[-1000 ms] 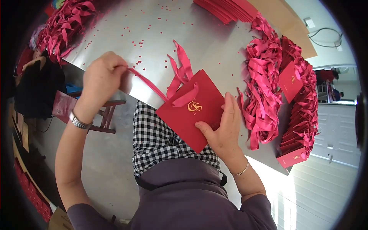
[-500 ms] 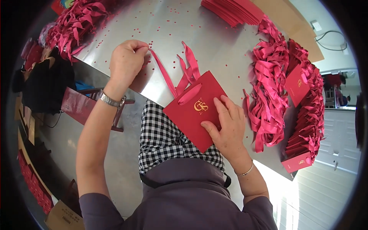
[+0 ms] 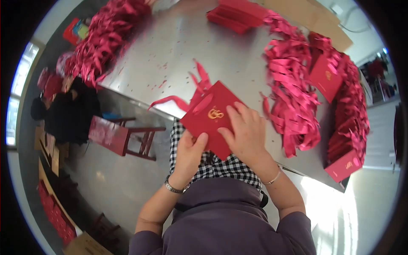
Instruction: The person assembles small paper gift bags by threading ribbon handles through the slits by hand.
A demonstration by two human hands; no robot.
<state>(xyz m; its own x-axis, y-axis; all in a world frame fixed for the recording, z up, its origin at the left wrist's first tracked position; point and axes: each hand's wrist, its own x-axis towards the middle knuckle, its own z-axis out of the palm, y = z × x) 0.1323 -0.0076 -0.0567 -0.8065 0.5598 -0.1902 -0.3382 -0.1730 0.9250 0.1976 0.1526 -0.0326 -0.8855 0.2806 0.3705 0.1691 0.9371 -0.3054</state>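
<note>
A small red paper gift bag (image 3: 203,124) with a gold emblem is held tilted over the table's near edge, above my lap. Pink ribbon (image 3: 173,102) trails from its upper left side, one loose end curving left and other lengths pointing up. My left hand (image 3: 189,155) grips the bag's lower left edge, thumb in front and its other fingers mostly hidden behind. On the right side, my right hand (image 3: 248,134) holds the bag with its fingers and thumb over the front face.
The metal table (image 3: 161,46) is scattered with small red dots. A ribbon heap (image 3: 293,102) lies at right beside a row of ribboned bags (image 3: 348,114). More ribbon-topped items (image 3: 104,42) stand at far left, red folded bags (image 3: 238,17) at the back. A wooden stool (image 3: 112,136) and a person in black (image 3: 70,114) are left.
My left hand has let go of the ribbon end and come down to the bag's lower left edge. The ribbon now hangs loose to the left. My right hand stays on the bag.
</note>
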